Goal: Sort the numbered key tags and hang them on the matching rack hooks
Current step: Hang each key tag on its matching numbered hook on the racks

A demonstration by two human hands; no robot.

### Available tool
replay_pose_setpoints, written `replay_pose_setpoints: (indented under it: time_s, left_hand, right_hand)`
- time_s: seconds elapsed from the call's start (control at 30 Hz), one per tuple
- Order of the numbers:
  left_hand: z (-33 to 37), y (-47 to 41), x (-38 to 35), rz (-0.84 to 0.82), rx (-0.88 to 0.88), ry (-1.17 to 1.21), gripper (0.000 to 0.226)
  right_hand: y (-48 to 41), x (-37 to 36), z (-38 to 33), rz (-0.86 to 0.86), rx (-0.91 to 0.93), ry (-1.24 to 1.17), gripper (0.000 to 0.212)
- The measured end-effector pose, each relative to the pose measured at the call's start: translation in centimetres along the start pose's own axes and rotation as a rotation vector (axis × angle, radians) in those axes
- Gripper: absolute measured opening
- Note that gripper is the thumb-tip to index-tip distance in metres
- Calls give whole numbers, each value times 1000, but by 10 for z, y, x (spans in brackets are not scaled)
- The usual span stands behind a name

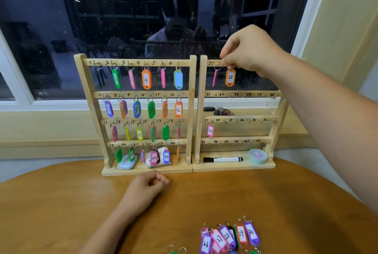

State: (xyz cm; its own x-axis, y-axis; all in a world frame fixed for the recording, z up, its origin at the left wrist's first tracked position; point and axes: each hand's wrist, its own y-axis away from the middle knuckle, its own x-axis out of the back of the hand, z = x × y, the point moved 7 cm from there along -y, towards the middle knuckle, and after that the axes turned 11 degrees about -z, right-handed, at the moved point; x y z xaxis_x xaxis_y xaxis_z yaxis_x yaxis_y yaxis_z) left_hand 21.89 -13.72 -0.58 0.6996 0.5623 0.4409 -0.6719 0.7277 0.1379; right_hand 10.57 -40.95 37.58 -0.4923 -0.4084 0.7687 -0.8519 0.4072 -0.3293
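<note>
Up on the top rail of the right rack (199, 110), the orange tag (230, 77) that reads as 25 dangles just below the right hand (249, 51). Its fingers (228, 57) pinch the tag's ring against the rail near the second hook position. The ring is hidden behind the fingertips, so whether it already sits on a hook cannot be told. A pink tag (214, 77) hangs just beside it, under the written 25.

The step in hand looks like seating the ring. Doing it well means first checking the tag's number against the one inked on the rail, since the neighbouring hook is taken. The ring should then slip fully over the hook tip before the pinch lets go, so the tag hangs free.

The left hand (149, 185) rests on the desk (81, 202) before the left rack (90, 110), fingers loosely curled and holding nothing. Tags 26 to 30 (229, 237) lie in a row at the near desk edge, well apart from the racks.
</note>
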Motion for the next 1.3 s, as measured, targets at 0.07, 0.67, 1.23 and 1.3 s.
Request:
replay_pose_setpoints:
  time_s: [0.07,0.67,1.23,1.3]
  left_hand:
    - [0,1,0,0,-4,-7,22]
    - [9,8,2,22,-18,10,18]
    - [13,11,2,32,-28,-14,19]
    - [13,11,2,29,-29,-30,20]
  right_hand:
    - [0,3,-1,7,25,-56,16]
    - [-3,0,-18,-57,175,81,32]
    - [10,-3,-13,56,255,175,33]
    - [24,-3,-10,141,290,111,28]
